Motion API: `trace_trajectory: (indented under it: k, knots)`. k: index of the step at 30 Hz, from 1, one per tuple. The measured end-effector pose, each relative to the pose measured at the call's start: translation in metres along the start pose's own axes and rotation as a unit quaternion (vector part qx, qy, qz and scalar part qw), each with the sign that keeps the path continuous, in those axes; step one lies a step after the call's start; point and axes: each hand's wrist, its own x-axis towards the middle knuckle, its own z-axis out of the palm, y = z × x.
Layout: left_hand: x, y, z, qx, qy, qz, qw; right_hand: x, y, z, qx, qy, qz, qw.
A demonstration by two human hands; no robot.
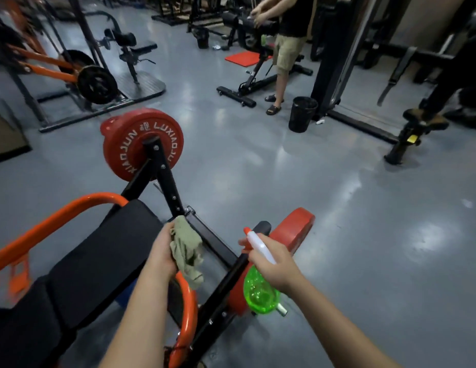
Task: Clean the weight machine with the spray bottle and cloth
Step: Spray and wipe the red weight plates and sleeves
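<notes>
Gripping the green spray bottle [261, 289] by its white head, my right hand [274, 264] hung beside the lower red plate [294, 229] of the weight machine [162, 170]. My left hand [161, 252] clutched the crumpled cloth [187, 252] at the machine's black frame, near the pad [104, 251]

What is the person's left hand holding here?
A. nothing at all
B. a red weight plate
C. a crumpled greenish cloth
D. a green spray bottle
C: the left hand grips a crumpled greenish cloth against the machine's black bar, while the green spray bottle is in the right hand.
</notes>
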Motion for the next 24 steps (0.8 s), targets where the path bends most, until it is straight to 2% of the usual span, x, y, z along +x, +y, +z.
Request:
trace_trajectory:
  k: [4,8,14,18,22,24]
  knots:
    - [0.001,0.043,-0.053,0.025,-0.024,0.004,0.999,0.044,-0.036,0.069,-0.046,-0.076,-0.031,0.996]
    - [-0.003,0.084,-0.12,-0.016,0.024,0.031,0.999,0.085,-0.057,0.14,-0.106,-0.116,-0.041,0.987]
    - [-0.016,0.114,-0.211,-0.055,0.117,0.009,0.992,0.143,-0.066,0.224,-0.086,-0.095,-0.045,0.991]
    - [-0.024,0.121,-0.257,-0.057,0.134,-0.002,0.989,0.176,-0.091,0.258,0.0,-0.073,0.03,0.997]
    - [-0.034,0.118,-0.286,-0.054,0.165,-0.021,0.985,0.209,-0.104,0.284,0.059,-0.06,0.031,0.996]
    - [-0.038,0.113,-0.297,-0.065,0.182,-0.032,0.981,0.218,-0.106,0.296,0.048,-0.065,0.017,0.997]
